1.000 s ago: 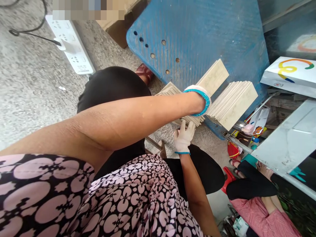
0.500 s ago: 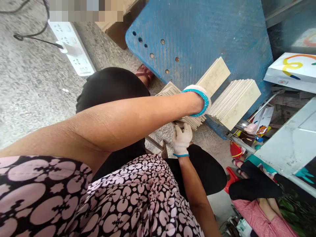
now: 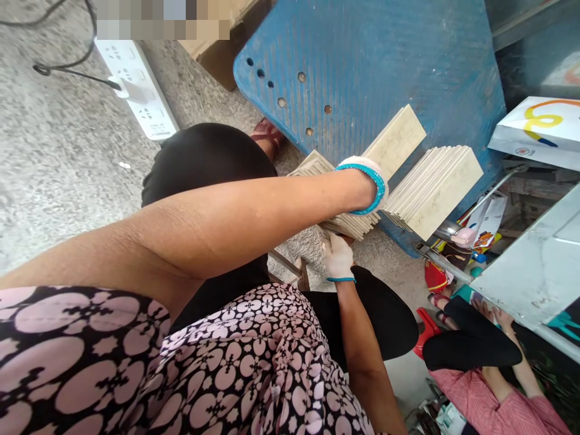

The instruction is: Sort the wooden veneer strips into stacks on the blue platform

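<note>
My left arm reaches across to a stack of beige tiles (image 3: 354,224) leaning on a blue board (image 3: 371,66). My left hand (image 3: 368,179) wears a white glove with a blue cuff and rests on that stack, its fingers hidden behind the wrist. A single tile (image 3: 399,136) sticks up just beyond it. My right hand (image 3: 338,257), gloved too, is curled closed against the stack's near lower edge. A second stack of tiles (image 3: 435,184) leans to the right, apart from both hands.
A white power strip (image 3: 140,90) and a cardboard box (image 3: 217,54) lie on the concrete floor. A white printed box (image 3: 539,130) and a pale panel (image 3: 530,272) stand at the right. Another person (image 3: 489,374) sits at the lower right by a red stool (image 3: 423,332).
My right hand went from open with fingers spread to curled closed under the tile stack's near edge. My left arm stayed put. The other person's hand shifted at the right.
</note>
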Demonstrator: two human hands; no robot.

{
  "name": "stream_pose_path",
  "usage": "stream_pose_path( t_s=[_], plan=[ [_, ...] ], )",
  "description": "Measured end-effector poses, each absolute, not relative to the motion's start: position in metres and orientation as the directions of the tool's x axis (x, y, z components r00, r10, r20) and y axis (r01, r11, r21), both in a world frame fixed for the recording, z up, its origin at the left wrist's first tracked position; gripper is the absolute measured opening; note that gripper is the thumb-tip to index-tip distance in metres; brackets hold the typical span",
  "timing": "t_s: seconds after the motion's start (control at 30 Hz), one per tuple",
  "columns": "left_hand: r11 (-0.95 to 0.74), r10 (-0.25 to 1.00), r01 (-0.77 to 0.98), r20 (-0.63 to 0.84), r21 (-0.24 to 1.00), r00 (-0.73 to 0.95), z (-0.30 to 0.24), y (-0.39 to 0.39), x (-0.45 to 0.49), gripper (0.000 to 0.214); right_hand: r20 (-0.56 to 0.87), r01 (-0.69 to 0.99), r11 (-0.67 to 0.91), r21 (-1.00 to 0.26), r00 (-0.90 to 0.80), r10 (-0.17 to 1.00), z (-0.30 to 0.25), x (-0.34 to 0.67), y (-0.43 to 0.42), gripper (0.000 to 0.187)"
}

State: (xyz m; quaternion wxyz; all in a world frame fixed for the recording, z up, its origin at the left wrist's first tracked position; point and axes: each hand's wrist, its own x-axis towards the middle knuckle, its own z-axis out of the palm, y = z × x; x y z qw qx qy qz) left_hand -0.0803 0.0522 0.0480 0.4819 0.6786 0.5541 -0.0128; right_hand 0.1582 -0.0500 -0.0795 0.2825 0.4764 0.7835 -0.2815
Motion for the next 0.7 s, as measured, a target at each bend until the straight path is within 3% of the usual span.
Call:
stream_pose_path(
  t_s=[0.13, 0.33, 0.47, 0.7],
  plan=[
    [-0.044, 0.656, 0.825, -0.606, 0.563, 0.449, 0.046, 0.053, -0.079, 0.048, -0.675, 0.939, 0.304, -0.162, -0.33, 0.66, -0.054, 0.163, -0.024, 0.034],
    [0.01, 0.631, 0.818, -0.638, 0.574, 0.44, 0.045, 0.052, -0.076, 0.055, -0.626, 0.879, 0.008, -0.477, -0.346, 0.699, 0.009, 0.179, 0.031, 0.04],
    [0.035, 0.638, 0.817, -0.643, 0.575, 0.425, 0.041, 0.05, -0.07, 0.054, -0.513, 0.873, 0.0, -0.487, -0.287, 0.809, 0.038, 0.18, 0.066, 0.041],
    [0.068, 0.78, 0.764, -0.512, 0.642, 0.36, 0.027, 0.047, -0.051, 0.138, -0.369, 0.797, -0.056, -0.601, -0.215, 0.904, 0.049, 0.163, 0.109, 0.04]
  ],
)
